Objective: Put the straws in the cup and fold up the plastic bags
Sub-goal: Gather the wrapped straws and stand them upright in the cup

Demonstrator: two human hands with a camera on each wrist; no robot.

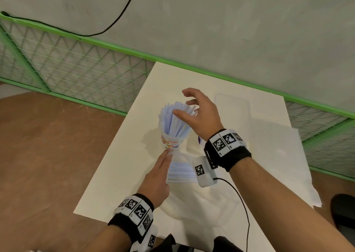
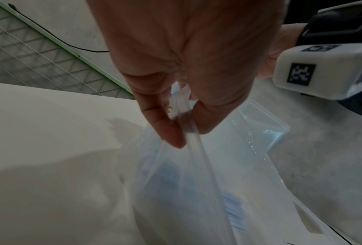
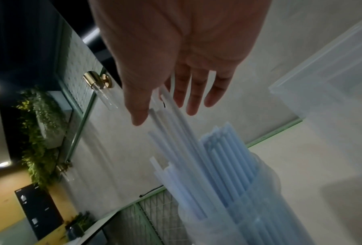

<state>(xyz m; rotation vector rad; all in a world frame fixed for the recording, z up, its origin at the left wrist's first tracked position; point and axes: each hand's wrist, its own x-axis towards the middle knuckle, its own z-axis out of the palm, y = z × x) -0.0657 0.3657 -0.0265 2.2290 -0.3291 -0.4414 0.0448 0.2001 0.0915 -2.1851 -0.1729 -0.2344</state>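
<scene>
Where the table [image 1: 119, 174] edge lies nearest, the left hand [image 1: 156, 176] pinches the rim of a clear plastic bag [image 2: 175, 190] between thumb and fingers [image 2: 171, 134]; a few straws [image 1: 180, 172] remain inside. Farther on stands the cup [image 1: 172, 141], packed with upright straws. Above it, right hand [image 1: 199, 113], fingers [image 3: 193, 92] spread loose, brushing straw tips. Beyond, a clear box [image 1: 232, 107].

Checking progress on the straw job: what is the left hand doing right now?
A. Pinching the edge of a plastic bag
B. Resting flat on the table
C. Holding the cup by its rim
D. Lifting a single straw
A: in the left wrist view the left hand pinches the gathered edge of the plastic bag.
</scene>
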